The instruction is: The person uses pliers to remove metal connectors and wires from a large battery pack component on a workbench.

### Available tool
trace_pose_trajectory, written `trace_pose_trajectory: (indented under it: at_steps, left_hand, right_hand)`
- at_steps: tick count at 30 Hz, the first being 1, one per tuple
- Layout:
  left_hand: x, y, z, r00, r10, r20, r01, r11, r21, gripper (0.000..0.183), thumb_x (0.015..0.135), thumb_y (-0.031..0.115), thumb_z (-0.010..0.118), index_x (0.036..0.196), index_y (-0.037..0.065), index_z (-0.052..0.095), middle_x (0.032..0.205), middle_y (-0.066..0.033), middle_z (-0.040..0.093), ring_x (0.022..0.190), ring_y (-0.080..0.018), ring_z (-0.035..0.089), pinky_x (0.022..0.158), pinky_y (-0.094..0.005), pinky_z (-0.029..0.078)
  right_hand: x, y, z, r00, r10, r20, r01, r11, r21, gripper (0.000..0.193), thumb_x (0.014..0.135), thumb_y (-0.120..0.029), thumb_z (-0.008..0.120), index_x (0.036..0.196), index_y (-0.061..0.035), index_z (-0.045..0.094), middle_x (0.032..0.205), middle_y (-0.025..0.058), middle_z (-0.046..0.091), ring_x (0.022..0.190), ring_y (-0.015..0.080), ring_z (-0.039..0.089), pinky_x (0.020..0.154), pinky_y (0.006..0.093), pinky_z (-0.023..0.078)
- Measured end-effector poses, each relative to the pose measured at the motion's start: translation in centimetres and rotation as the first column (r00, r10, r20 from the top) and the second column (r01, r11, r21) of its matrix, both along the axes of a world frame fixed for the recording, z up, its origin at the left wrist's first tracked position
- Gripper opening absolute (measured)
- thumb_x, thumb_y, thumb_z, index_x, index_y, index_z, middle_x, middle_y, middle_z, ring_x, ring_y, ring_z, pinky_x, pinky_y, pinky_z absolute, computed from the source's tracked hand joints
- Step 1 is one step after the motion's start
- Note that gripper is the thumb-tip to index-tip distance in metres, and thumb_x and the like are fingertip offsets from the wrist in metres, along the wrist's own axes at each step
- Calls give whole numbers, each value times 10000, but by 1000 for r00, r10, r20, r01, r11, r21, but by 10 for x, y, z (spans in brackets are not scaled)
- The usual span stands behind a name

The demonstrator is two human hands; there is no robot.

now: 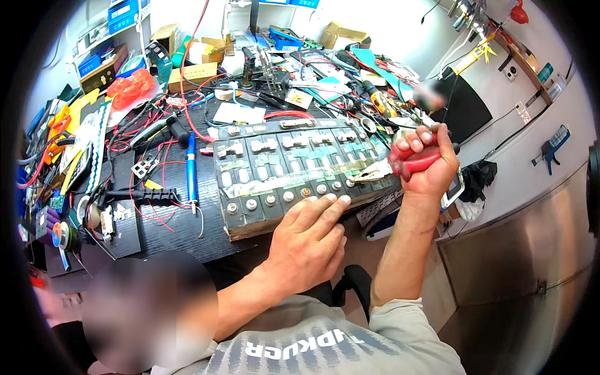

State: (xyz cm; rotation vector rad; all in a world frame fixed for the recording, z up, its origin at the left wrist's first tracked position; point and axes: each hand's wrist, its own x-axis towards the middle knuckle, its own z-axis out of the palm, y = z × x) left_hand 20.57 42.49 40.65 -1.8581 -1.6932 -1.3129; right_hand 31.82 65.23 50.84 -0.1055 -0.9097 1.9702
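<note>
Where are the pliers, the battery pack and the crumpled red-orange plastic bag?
Pliers (pixel 407 167): head view, on a red handle.
Battery pack (pixel 292 166): head view, taped top.
Plastic bag (pixel 132 86): head view, crumpled middle.

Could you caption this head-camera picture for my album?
Right hand gripping red-handled pliers over a battery pack, left hand at its near edge, on a cluttered black workbench.

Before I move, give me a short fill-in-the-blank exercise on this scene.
The right hand grips the pliers by their ____ handles.
Of the black block's near and far edges, the left hand is at the ____ one.
The slim blue tool lies to the ____ of the block.

Missing words: red; near; left.
</note>
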Motion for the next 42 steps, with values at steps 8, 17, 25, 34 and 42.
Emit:
trace_pose_trajectory:
  at_steps: [8,17,25,34,42]
  left_hand:
    - [-1,3,2,998,-48,35,48,999,2,161,845,139,798,967,51,741,1482,-159,676,1344,-337,644,1128,-516,496]
    - [7,6,-19,991,-40,129,21,989,145,181,860,147,741,892,-19,674,1457,-241,638,1320,-420,619,1187,-560,457]
    - [14,9,-10,993,109,47,-116,972,205,240,816,263,740,839,32,677,1360,-225,714,1231,-393,672,1083,-537,527]
    - [25,9,-8,991,85,105,-104,976,190,184,911,209,710,906,25,695,1388,-227,699,1240,-400,655,1068,-552,519]
    - [77,-23,2,957,174,233,-231,941,246,137,854,92,792,909,9,699,1379,-197,681,1270,-403,646,1055,-521,560]
  right_hand:
    - [-17,9,15,993,-83,81,75,992,98,202,1106,-314,679,1076,-119,634,842,8,577,707,162,537,701,383,483]
    - [-25,2,19,973,94,212,-167,919,356,270,1180,-277,539,1351,-69,544,944,-5,503,729,91,458,675,277,398]
    - [-42,-18,47,924,260,280,-370,793,485,277,1134,-279,559,1309,-80,640,984,80,600,853,230,570,785,414,522]
    - [-24,-16,42,935,210,285,-335,784,523,199,1136,-264,583,1230,-98,639,973,81,609,836,236,601,729,390,567]
    - [-56,48,12,905,386,180,-421,873,246,212,1145,-212,622,1331,-111,611,877,-7,511,682,93,477,577,257,404]
